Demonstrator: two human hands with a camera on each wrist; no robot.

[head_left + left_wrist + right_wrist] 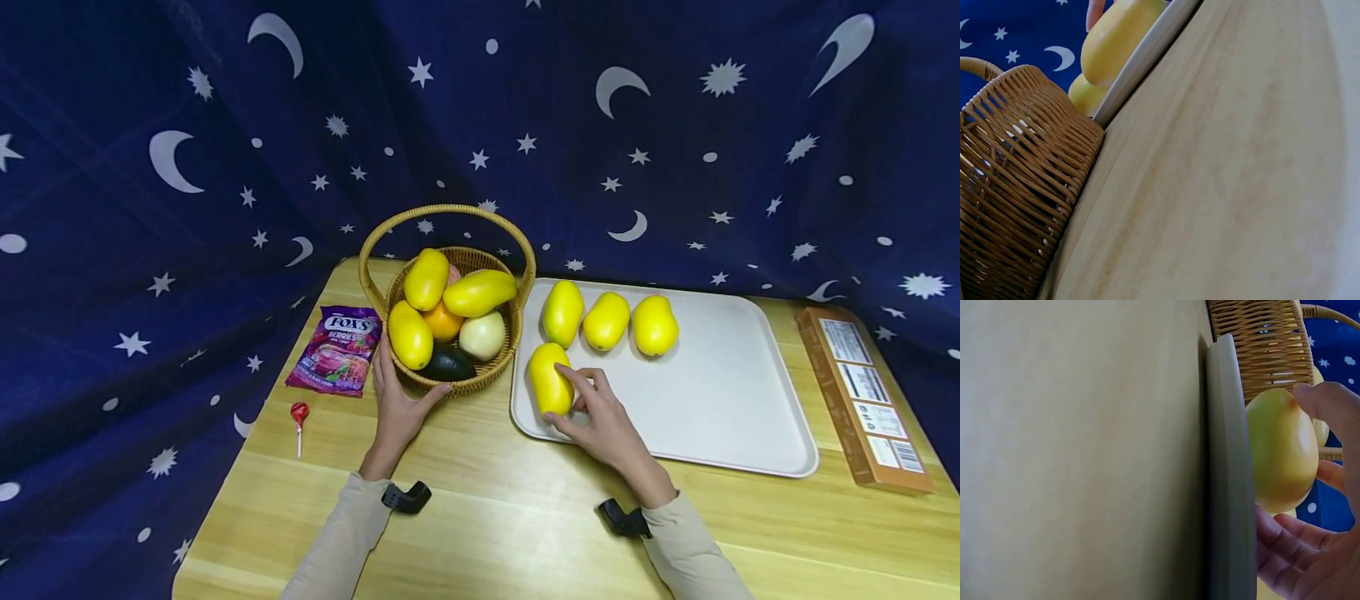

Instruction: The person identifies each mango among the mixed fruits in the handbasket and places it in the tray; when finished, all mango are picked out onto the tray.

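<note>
Yellow oval mango (546, 380): your right hand (602, 421) pinches it; your spread left hand (399, 410) likely steadies the ten-o'clock brown wicker basket (491, 377).

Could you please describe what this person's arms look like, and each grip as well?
Both arms wear long, plain beige sleeves. A small, angular black device sits at each wrist, near the cuff. The left grip and right grip wear no gloves, and no cables are visible.

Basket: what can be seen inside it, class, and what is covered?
Three mangoes, an orange, something pale and round, something dark, and part of something pink. The bottom of the basket is covered.
</note>
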